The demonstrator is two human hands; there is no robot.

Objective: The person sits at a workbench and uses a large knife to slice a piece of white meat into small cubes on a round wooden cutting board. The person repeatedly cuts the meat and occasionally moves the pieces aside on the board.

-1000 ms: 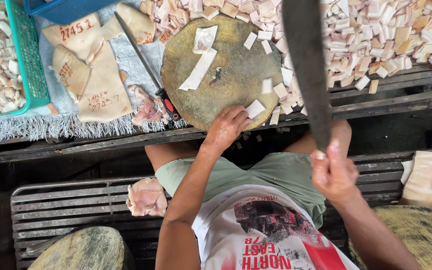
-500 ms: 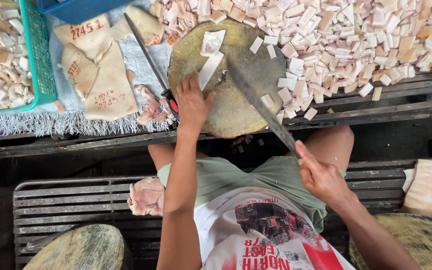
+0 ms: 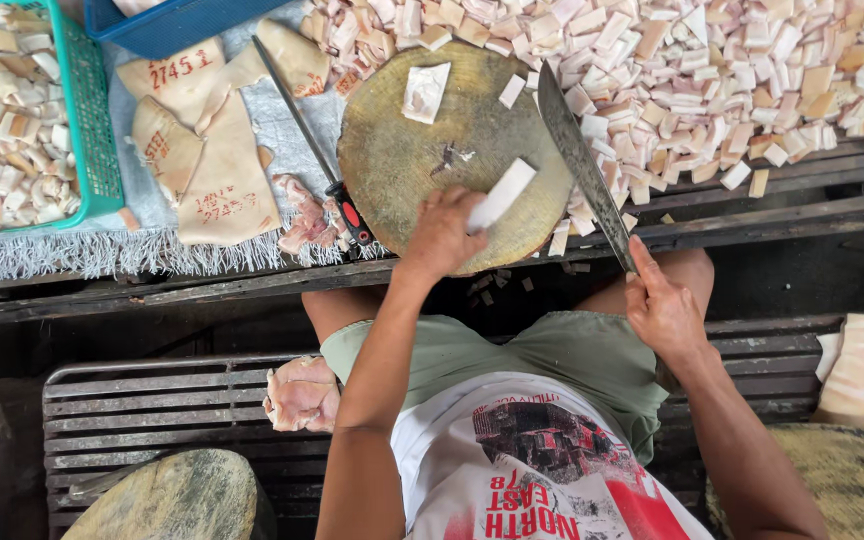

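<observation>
— Changed since half a second back?
— Left hand (image 3: pixel 442 235) now lower on the round chopping block (image 3: pixel 402 160), at its near edge, no longer up by the middle. Fingers curled around one end of a long pale strip of fat (image 3: pixel 500 195), loosely pinched, strip angled up to the right. Knife (image 3: pixel 582 165) swung clear to the block's right edge, blade running far-left to near-right rather than across the wood.

— And the strip itself?
— White, flat, narrow, lying on the wood's near right part. One square slab (image 3: pixel 425 92) and a small cube left on the far side of the block. Knife marks at the centre.

— Right hand?
— Right hand (image 3: pixel 662 310) well near of the table edge, over the thigh, closed on the knife's handle; handle itself hidden in the palm, thumb pointing up along it. Forearm coming in from the near right.

— Around it?
— Heap of cut cubes (image 3: pixel 742 80) far right, second knife with red-black handle (image 3: pixel 317 140) left of the block, stamped skin sheets (image 3: pixel 207 170), green basket (image 3: pixel 87 120) of pieces far left.
</observation>
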